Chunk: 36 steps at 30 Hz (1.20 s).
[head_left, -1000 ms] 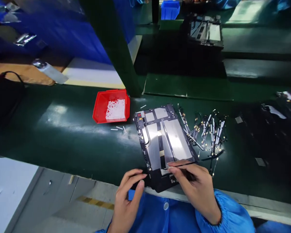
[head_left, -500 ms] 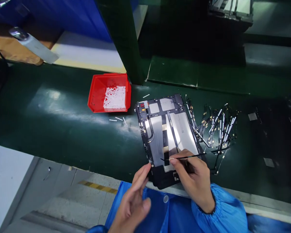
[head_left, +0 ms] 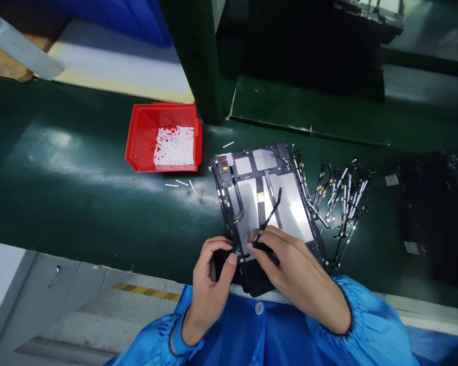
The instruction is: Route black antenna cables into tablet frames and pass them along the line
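Observation:
An opened tablet [head_left: 290,213] lies on the bench with its silver battery area and black inner parts showing. At its lower left edge, my left hand [head_left: 211,284] is curled, with thumb and fingertips against the frame. Over the tablet's lower part, my right hand [head_left: 290,259] pinches a thin black flex cable [head_left: 274,207], whose bent end sticks up and away. A dark piece under the right fingers is partly hidden, and I cannot make it out. Right of the tablet lies a loose pile of similar flex cables [head_left: 345,195], several with white strips.
A red bin [head_left: 141,137] with small white strips stands left of the tablet, and several loose strips [head_left: 182,182] lie near it. Behind rises a green post [head_left: 196,66]. Black sheets [head_left: 438,218] with pale tabs lie at the right.
My left hand has come in from a spread pose to the tablet's edge. My right hand has turned and shifted left, swinging the flex cable from nearly level to slanting upward.

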Each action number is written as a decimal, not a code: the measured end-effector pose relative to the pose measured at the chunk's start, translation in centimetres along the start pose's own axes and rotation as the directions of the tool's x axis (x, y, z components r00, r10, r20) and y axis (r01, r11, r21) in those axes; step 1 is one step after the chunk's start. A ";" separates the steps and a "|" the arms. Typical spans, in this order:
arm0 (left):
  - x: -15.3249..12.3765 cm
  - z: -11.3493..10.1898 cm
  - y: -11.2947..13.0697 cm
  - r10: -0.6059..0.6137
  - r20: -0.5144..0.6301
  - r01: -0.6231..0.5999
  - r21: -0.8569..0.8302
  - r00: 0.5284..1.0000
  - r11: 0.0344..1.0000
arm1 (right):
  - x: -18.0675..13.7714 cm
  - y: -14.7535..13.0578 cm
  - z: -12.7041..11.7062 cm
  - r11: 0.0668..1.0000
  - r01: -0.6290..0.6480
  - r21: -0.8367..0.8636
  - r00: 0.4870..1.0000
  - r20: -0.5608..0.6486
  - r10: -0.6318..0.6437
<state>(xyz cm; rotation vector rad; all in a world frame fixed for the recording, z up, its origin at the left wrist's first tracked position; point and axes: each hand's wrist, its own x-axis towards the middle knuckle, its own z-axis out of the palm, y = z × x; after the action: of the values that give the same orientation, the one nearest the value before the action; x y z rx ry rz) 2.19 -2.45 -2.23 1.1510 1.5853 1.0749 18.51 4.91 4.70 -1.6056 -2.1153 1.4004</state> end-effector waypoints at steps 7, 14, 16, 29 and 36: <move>1.4 -0.4 0.1 0.045 0.020 -0.047 0.062 0.999 0.997 | -0.1 -0.3 0.1 0.999 -0.023 -0.028 1.000 0.011 0.024; 1.1 -0.6 -0.5 0.098 0.050 -0.103 0.104 0.994 0.989 | -0.4 -0.3 0.4 0.998 0.014 -0.057 0.999 0.033 -0.012; 1.0 -0.8 -0.6 0.093 0.060 -0.098 0.095 0.994 0.991 | -0.5 -0.3 0.8 0.997 0.008 -0.076 1.000 0.020 -0.007; 0.9 -1.1 0.1 0.119 0.138 -0.149 0.236 0.983 0.960 | -0.9 -0.4 2.5 0.997 0.010 -0.075 0.997 -0.082 -0.016; 1.6 -1.5 0.9 0.118 0.224 -0.179 0.278 0.968 0.944 | -0.9 -0.1 2.6 0.995 0.019 -0.101 0.996 -0.090 -0.028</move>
<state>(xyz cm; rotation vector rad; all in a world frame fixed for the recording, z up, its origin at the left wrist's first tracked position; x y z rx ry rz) 0.66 -0.88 -1.23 1.5542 1.5485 0.7974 17.24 2.68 3.69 -1.6411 -2.1762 1.2077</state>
